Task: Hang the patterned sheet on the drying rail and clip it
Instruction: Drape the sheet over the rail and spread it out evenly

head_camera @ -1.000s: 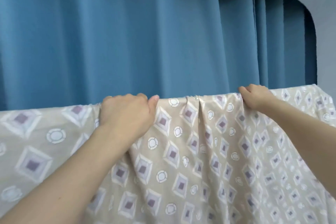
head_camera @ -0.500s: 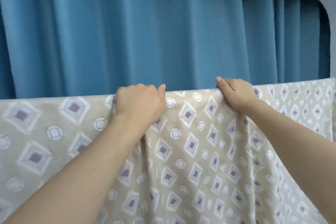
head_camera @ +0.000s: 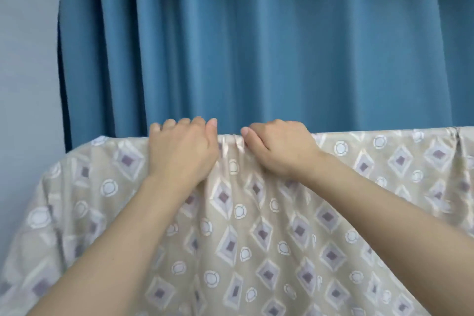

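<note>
The beige patterned sheet [head_camera: 256, 226], printed with purple diamonds and white circles, hangs draped over a drying rail that the cloth hides. Its top fold runs level across the view, and its left end shows at the far left. My left hand [head_camera: 182, 151] grips the top fold, fingers curled over the far side. Close beside it my right hand [head_camera: 280, 147] grips the same fold, thumb toward the left. A small bunch of pleats [head_camera: 230, 140] sits between the two hands. No clip is in view.
A blue pleated curtain [head_camera: 256, 46] hangs right behind the rail. A pale grey wall [head_camera: 25, 59] fills the left side. More pleats gather in the sheet near the right edge.
My view has swung left, so the sheet's left end and the wall now show. Both hands have slid left along the top fold and come closer together, bunching cloth between them.
</note>
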Demonstrator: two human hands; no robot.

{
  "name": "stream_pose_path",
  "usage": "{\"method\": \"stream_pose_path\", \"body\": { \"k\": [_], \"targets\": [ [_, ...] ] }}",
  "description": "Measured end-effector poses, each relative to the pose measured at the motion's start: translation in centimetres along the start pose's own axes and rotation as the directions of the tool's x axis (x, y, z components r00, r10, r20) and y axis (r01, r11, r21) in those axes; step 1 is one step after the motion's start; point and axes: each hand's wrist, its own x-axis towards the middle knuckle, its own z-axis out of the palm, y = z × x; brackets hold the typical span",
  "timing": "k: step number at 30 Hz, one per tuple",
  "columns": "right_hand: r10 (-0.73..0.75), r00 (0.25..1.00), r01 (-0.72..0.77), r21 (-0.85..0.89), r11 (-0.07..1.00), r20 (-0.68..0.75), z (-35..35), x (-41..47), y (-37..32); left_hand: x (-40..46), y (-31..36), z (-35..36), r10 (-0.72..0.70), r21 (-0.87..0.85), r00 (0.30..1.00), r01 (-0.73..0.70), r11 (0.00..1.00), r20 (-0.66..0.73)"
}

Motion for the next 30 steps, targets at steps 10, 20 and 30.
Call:
{"method": "stream_pose_path", "body": {
  "k": [10, 20, 30],
  "targets": [
    [-0.152, 0.988, 0.153, 0.099, 0.983, -0.022, 2.1, 5.2, -11.7, -5.3, -12.6, 0.6, -0.208, -0.304, 0.955, 0.138, 0.943, -0.213],
    [-0.323, 0.941, 0.329, 0.062, 0.942, -0.098, 4.1, 7.6, -18.0, -11.9, -19.7, -0.9, -0.492, -0.432, 0.740, 0.669, 0.605, 0.458],
    [-0.482, 0.816, 0.518, 0.034, 0.855, -0.318, 5.5, 8.1, -20.1, -15.2, -22.9, -2.8, -0.781, -0.038, 0.468, 0.866, 0.498, 0.413]
  ]
}}
